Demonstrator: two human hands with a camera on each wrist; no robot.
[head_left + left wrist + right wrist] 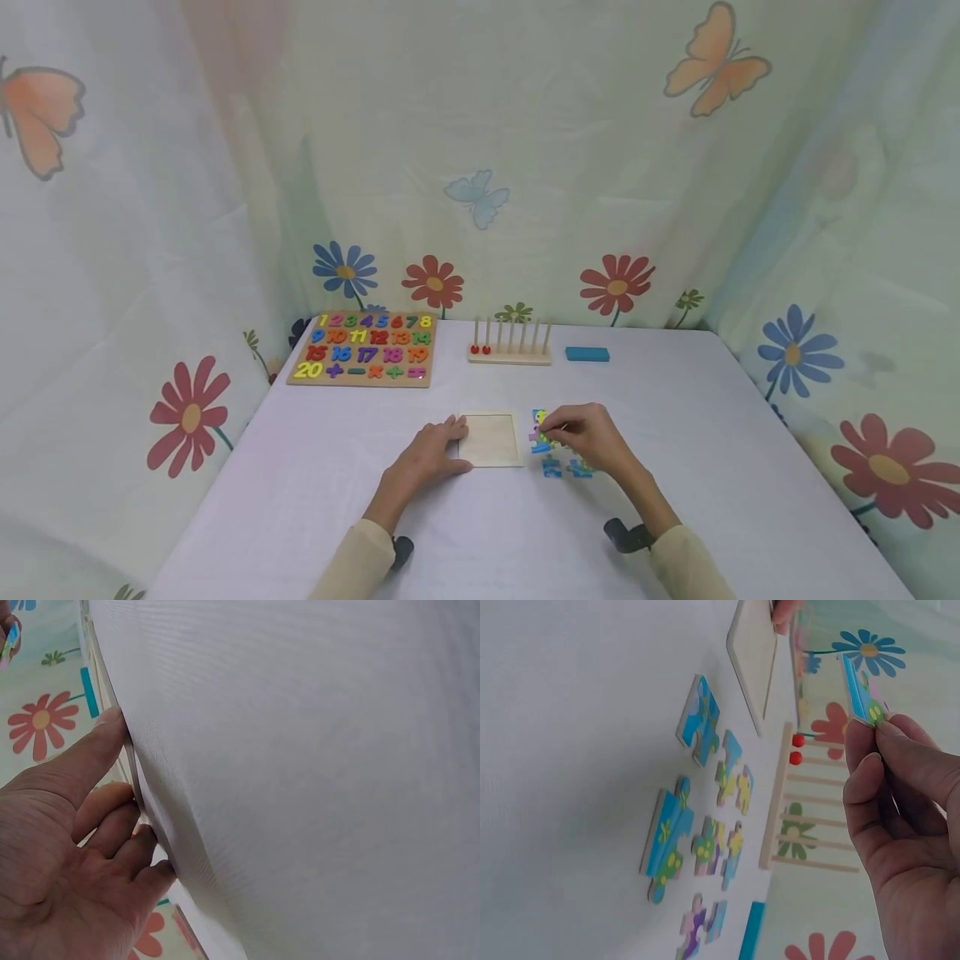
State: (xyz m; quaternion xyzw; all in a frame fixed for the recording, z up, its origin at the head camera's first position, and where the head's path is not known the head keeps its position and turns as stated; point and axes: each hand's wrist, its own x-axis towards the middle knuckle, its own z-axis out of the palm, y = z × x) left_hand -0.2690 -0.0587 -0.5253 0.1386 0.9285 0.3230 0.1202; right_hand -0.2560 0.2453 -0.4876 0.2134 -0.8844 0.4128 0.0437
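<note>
A shallow square wooden puzzle tray (489, 442) lies flat on the white table, its inside bare. My left hand (431, 450) rests against the tray's left side, thumb at the near edge and fingers spread towards the far corner. Between thumb and fingertips, my right hand (911, 802) pinches a blue and green jigsaw piece (861, 699) above the table. Several loose jigsaw pieces (665, 832) lie below it, right of the tray; in the head view the right hand (588, 433) partly hides them.
Behind the tray stand a wooden peg counter (517, 359) with two red beads and a teal block (587, 354). A number board (360, 350) with coloured numerals lies at the back left. Flowered curtains (480, 125) surround the table on three sides.
</note>
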